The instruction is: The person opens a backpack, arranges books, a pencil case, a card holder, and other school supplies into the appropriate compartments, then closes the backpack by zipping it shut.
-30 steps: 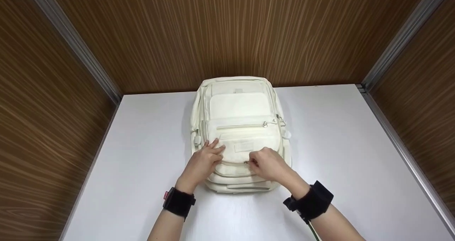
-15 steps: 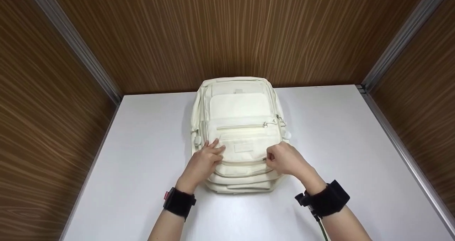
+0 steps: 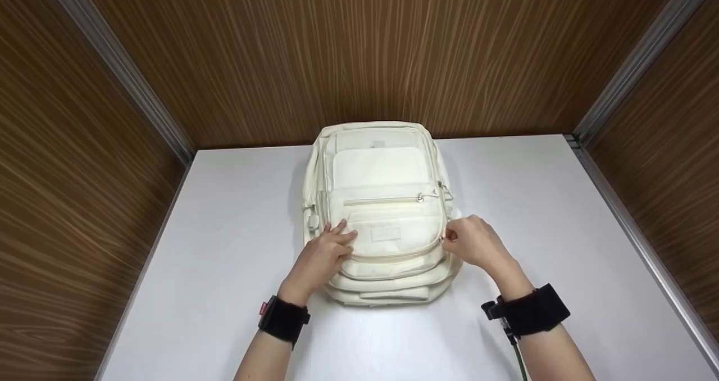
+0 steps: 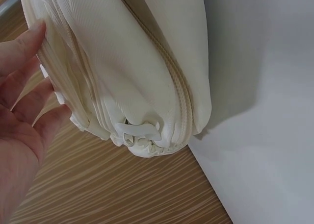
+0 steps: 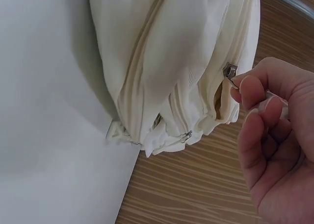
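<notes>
A cream backpack (image 3: 381,167) lies on the table, its front pockets facing up. My left hand (image 3: 321,256) rests on the left side of the lower front pocket, fingers spread and fairly straight. In the left wrist view its fingertips (image 4: 37,30) touch the pocket's edge. At the pocket's right edge, my right hand (image 3: 476,243) pinches a zipper pull between curled fingers and thumb. The right wrist view shows the metal zipper slider (image 5: 229,70) just beyond those fingertips. A narrow gap shows in the zipper below the slider.
The white table (image 3: 236,201) runs to a wood-grain back panel (image 3: 371,49), with similar panels at both sides. Another zipper pull (image 3: 420,198) sits on the upper front of the backpack. Black bands (image 3: 283,320) circle both wrists; a cable hangs from the right one.
My right hand has drawn the zipper pull rightward along the lower pocket's curve and then up its right edge. My left hand has stayed where it was.
</notes>
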A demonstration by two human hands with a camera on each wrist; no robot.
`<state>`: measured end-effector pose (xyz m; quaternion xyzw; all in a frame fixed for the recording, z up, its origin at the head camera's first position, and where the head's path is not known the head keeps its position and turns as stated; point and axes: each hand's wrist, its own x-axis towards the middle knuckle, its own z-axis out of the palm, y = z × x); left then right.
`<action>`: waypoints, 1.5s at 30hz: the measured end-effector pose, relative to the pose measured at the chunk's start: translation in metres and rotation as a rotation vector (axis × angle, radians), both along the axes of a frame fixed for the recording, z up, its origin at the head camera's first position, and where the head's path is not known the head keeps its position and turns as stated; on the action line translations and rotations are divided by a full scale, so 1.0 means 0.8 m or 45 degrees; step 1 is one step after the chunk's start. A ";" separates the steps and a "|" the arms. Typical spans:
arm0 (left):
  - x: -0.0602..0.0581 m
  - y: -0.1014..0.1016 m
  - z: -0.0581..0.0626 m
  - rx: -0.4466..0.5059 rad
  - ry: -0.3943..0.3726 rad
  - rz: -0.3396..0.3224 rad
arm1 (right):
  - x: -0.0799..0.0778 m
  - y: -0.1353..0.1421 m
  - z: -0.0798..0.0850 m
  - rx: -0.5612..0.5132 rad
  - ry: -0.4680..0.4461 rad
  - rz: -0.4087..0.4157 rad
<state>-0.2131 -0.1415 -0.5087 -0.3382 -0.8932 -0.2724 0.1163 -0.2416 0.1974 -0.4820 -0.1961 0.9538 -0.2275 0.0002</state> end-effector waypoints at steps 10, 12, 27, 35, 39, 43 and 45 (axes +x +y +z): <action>-0.002 0.000 0.003 0.000 0.016 -0.035 | -0.025 0.012 -0.006 0.013 0.092 -0.018; -0.002 0.000 0.003 -0.001 0.021 -0.039 | -0.031 0.013 -0.006 0.017 0.132 -0.017; -0.003 -0.001 -0.002 0.047 -0.007 -0.062 | -0.083 0.010 -0.016 -0.027 0.382 -0.133; -0.003 -0.002 -0.002 0.075 -0.032 -0.072 | -0.098 0.006 -0.022 -0.020 0.433 -0.147; -0.002 -0.004 -0.002 0.102 -0.079 -0.060 | -0.094 0.004 -0.022 -0.052 0.359 -0.191; 0.000 -0.007 -0.003 0.178 -0.146 0.002 | -0.081 -0.005 -0.017 -0.177 0.271 -0.193; 0.002 -0.008 -0.003 0.179 -0.117 0.079 | -0.070 -0.014 -0.012 -0.224 0.236 -0.175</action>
